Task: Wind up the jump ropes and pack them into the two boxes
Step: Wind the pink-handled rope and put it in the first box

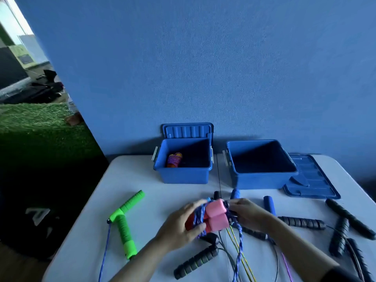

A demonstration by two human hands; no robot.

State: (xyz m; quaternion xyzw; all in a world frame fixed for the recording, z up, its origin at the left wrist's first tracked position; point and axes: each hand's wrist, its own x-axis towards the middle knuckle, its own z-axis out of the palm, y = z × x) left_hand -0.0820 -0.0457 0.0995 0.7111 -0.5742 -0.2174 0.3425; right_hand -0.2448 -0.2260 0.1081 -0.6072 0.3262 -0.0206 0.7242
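Two open blue plastic boxes [262,176] [183,174] stand at the back of the white counter [134,176], the left one holding a wound purple-orange rope bundle [174,160]. Nearer, the left hand [180,224] grips two pink foam handles [216,217] wrapped in blue braided rope [198,217], while the right hand [247,213] fingers pinch the rope's loose run

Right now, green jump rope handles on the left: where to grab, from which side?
Take the green handles where the two cross near the top, from above: they lie flat in a T on the table with free space around. Their blue cord trails toward the near edge, so lift away from it.
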